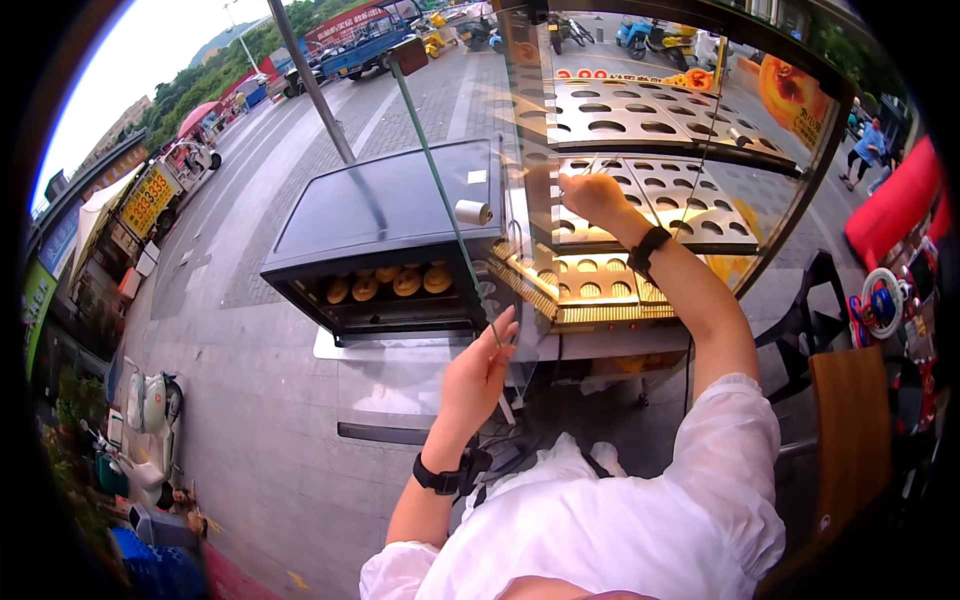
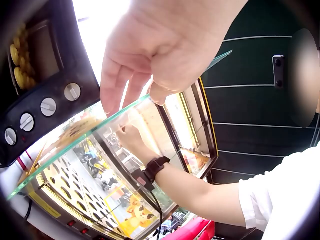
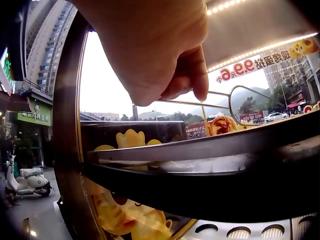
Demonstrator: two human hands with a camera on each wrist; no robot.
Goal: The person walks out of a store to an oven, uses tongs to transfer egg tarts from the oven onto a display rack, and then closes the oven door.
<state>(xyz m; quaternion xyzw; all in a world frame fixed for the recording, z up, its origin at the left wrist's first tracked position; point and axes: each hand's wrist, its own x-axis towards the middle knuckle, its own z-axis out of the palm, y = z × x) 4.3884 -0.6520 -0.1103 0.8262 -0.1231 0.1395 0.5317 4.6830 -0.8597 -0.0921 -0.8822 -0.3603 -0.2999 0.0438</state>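
My left hand [image 1: 474,385] pinches the edge of a clear glass door [image 2: 82,137], with the thumb on one side and the fingers on the other in the left wrist view. My right hand [image 1: 598,200] reaches inside the lit display case, over the middle tray [image 1: 690,195] with round holes. Curled fingers there pinch a thin bent-wire metal tool [image 3: 230,106]; its far end is a rounded loop in the right wrist view. A black oven [image 1: 385,215] stands left of the case, with several round pastries [image 1: 405,283] visible inside.
A holed upper tray [image 1: 640,110] and a lower tray [image 1: 600,280] sit in the case. A small white roll [image 1: 473,212] lies on the oven top. A wooden board [image 1: 850,430] stands near my right elbow. One person [image 1: 868,145] walks beyond the case.
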